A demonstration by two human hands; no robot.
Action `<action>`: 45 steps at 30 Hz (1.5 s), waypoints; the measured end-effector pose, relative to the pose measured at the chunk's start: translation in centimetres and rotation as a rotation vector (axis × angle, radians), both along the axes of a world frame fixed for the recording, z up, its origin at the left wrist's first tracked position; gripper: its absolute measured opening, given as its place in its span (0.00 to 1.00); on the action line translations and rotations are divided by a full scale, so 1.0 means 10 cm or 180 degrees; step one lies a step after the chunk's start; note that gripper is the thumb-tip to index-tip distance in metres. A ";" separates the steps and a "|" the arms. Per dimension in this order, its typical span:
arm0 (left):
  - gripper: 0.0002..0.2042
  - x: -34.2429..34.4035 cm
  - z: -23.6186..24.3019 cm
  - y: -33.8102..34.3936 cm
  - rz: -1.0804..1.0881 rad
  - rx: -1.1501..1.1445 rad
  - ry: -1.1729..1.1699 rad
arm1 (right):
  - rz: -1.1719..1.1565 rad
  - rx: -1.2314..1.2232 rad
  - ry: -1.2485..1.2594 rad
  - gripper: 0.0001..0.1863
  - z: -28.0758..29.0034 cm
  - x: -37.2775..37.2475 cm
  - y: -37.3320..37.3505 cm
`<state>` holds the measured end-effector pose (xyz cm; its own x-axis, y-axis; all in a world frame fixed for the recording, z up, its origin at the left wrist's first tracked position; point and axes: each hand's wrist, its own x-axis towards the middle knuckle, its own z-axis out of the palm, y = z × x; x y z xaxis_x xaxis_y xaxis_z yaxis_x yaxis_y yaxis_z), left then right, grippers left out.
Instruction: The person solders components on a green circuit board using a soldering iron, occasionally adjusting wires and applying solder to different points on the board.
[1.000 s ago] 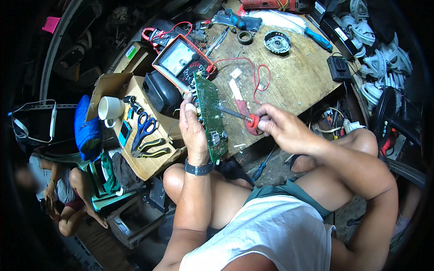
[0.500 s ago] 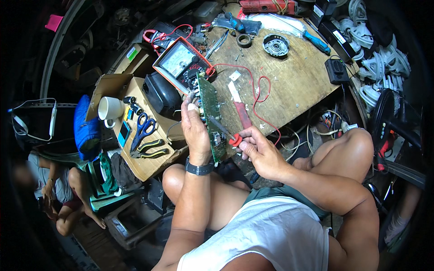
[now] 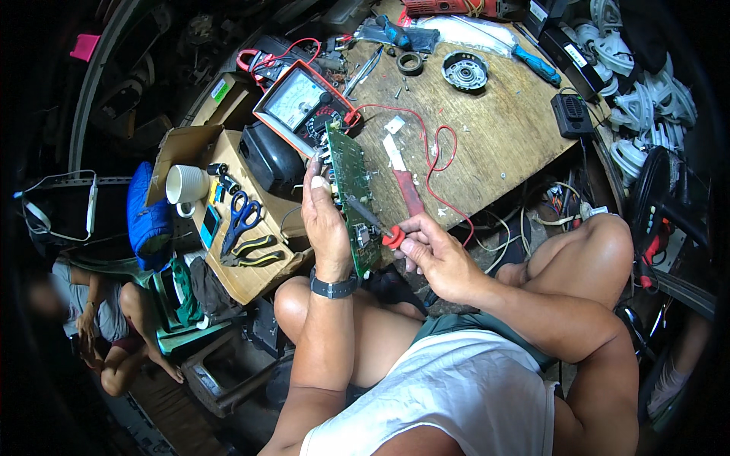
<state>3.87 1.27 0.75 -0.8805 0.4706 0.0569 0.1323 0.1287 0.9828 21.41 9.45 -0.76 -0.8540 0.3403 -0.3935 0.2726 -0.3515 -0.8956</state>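
A green circuit board [image 3: 346, 171] stands nearly upright, gripped along its left side by my left hand [image 3: 325, 220]. My right hand [image 3: 437, 258] is closed on a soldering iron [image 3: 392, 237], a grey-shafted tool with a red collar, whose shaft points up-left against the board's face. Behind the board lies an analog multimeter [image 3: 300, 102] with an orange rim, a red lead [image 3: 449, 133] looping across the wooden tabletop [image 3: 502, 114]. A red-handled blade-like item [image 3: 409, 190] lies just right of the board.
On my left, a cardboard box [image 3: 175, 144] bears a cup [image 3: 186, 184], scissors [image 3: 242, 216] and pliers [image 3: 255, 251]. A seated person [image 3: 106, 311] is at lower left. Metal housing [image 3: 464, 70], screwdriver [image 3: 536, 64] and black device [image 3: 574, 115] lie on the table; white plastic parts [image 3: 639, 106] are heaped right.
Since a second ago, my right hand has moved left and down, bringing the iron lower on the board. The red lead beside it shows further down. My left hand stays about in place.
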 end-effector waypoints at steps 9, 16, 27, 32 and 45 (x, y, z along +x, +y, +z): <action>0.25 0.00 0.01 0.00 -0.0066 0.0032 -0.0020 | -0.0056 0.0189 0.0085 0.12 -0.01 0.02 0.05; 0.25 0.02 0.00 0.02 0.0006 0.0107 -0.0148 | 0.0006 0.0449 0.0021 0.12 0.10 0.03 0.13; 0.24 0.04 -0.01 0.05 0.0029 0.0027 -0.0097 | 0.0019 0.0045 -0.0156 0.12 0.27 0.06 0.20; 0.23 0.04 -0.02 0.06 0.0050 0.0031 -0.0133 | -0.0105 0.0493 0.0073 0.12 0.19 0.09 0.18; 0.23 0.06 -0.04 0.07 0.0046 0.0112 -0.0179 | -0.0283 0.0413 0.0171 0.11 0.21 0.08 0.18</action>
